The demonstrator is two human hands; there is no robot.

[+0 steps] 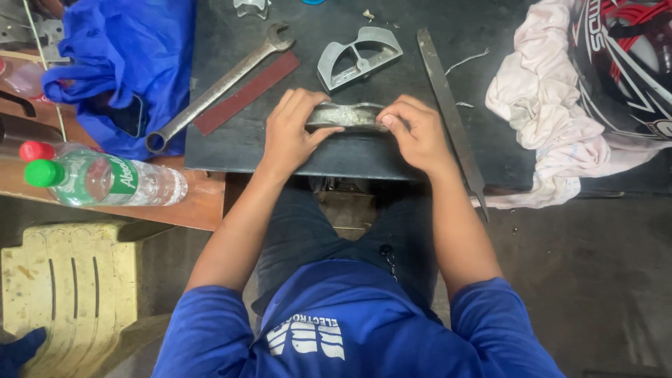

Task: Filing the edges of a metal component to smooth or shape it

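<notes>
both hands meet at the near edge of the dark surface (280, 150), gripping one curved metal casting (348, 114) between them. the left hand (290, 133) has its fingers (302, 105) curled over the top of the piece's left end, thumb pressed along its front face. the right hand (416, 133) pinches the right end, fingers bent tight and thumb tucked under. both sets of fingers are closed on the piece, which lies lengthwise, parallel to the near edge and just inside it.

farther back, near the middle of the surface, a second metal casting (358, 56) lies flat, a grey frame with open windows. to its left a long open-ended wrench (218, 87) lies diagonally, its ring end overhanging the left edge, with a strip of reddish abrasive paper (248, 92) just beside it. to the right a long flat file (448, 112) runs from the far edge down past the near edge. a crumpled pale cloth (553, 112) sits at the right edge, touching a helmet (626, 63). off the left edge, a blue cloth (122, 63) is heaped, and a clear plastic bottle with a green cap (105, 180) lies on its side on a wooden board (199, 203).
</notes>
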